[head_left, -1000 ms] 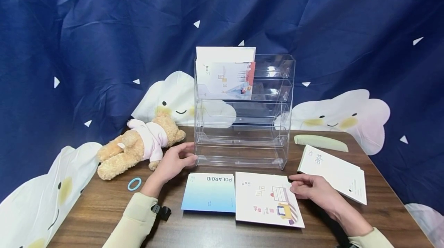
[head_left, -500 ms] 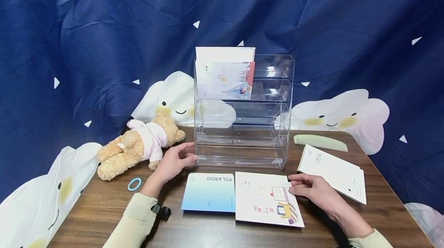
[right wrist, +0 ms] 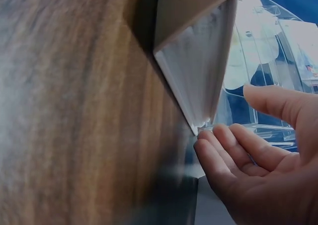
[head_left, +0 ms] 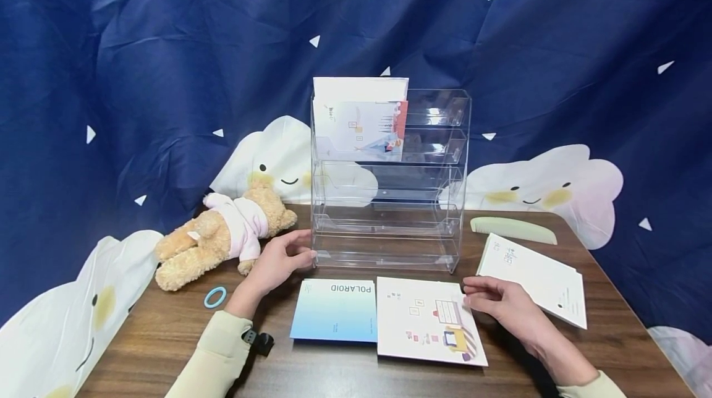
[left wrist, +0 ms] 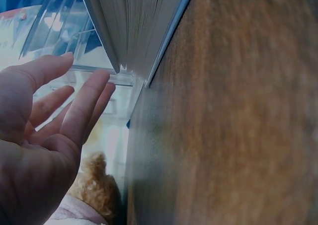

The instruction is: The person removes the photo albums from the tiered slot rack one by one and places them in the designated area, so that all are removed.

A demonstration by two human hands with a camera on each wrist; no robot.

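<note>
A clear acrylic rack point(head_left: 389, 243) with stepped tiers stands at the table's middle. Two albums lie in front of it: a blue one marked POLAROID point(head_left: 334, 311) and a white one with a printed picture point(head_left: 428, 324). Beside the rack's lower left corner rests my left hand point(head_left: 275, 268), its fingers relaxed and holding nothing; whether the fingertips touch the rack I cannot tell. My right hand point(head_left: 508, 308) lies at the white album's right edge. In the right wrist view its fingers point(right wrist: 263, 150) are loosely bent, with nothing gripped.
White albums point(head_left: 361, 129) stand in the rack's upper left tiers. A white stack point(head_left: 534, 280) lies beyond the right hand, with a pale green comb point(head_left: 514, 228) behind it. On the left are a teddy bear point(head_left: 222, 231) and a blue ring point(head_left: 215, 297). A blue curtain point(head_left: 356, 15) hangs behind.
</note>
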